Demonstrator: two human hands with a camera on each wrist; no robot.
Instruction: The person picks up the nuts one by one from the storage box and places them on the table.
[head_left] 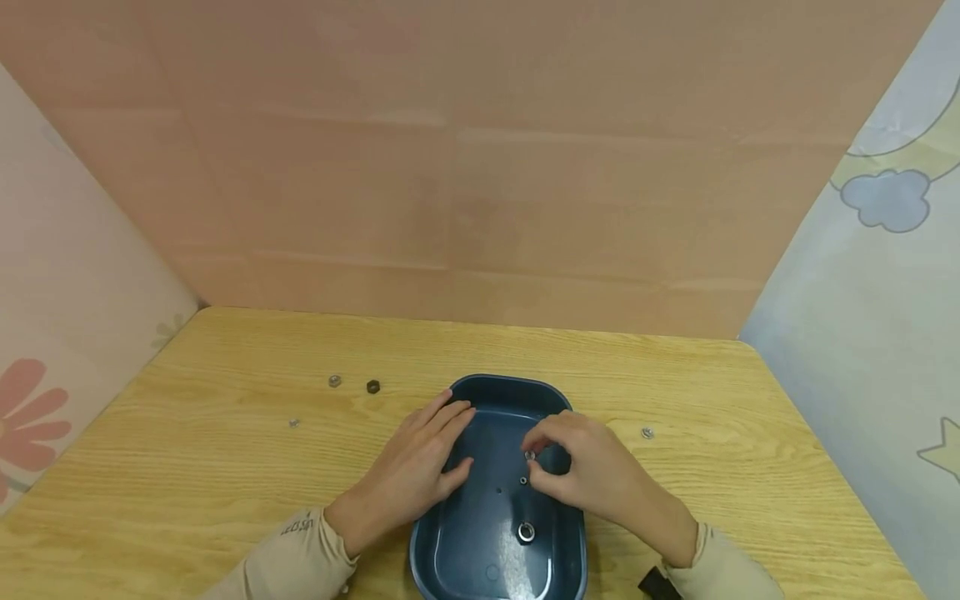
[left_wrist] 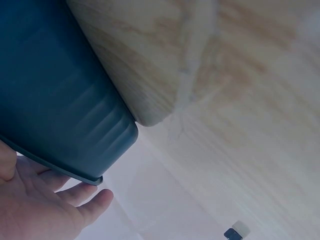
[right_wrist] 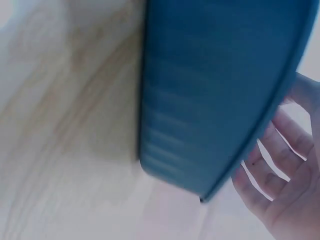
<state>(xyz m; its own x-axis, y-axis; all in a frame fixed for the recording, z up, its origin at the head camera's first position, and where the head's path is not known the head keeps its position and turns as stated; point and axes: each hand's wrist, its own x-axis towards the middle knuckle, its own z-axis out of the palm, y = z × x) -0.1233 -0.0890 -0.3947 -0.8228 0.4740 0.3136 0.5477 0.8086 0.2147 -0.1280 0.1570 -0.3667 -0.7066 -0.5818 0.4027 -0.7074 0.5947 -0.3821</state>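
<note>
A dark blue plastic tray (head_left: 450, 533) stands on the table. My left hand (head_left: 416, 467) rests on its left rim, the fingers stretched out over the edge. Over the tray's right side, my right hand (head_left: 592, 467) pinches a small metal nut (head_left: 530, 456) between thumb and index finger. Lower in the tray lie a tiny nut (head_left: 522, 481) and a larger shiny nut (head_left: 527, 532). The left wrist view has the left hand (left_wrist: 45, 205) at the tray's rim (left_wrist: 65, 172). In the right wrist view the tray wall (right_wrist: 210, 100) hides the right hand's fingertips.
On the wooden table (head_left: 225, 475), left of the tray, lie a silver nut (head_left: 334, 381), a black nut (head_left: 373, 387) and a smaller silver nut (head_left: 294, 423). Another silver nut (head_left: 647, 433) is to the right. A black object (head_left: 658, 583) shows by the right sleeve.
</note>
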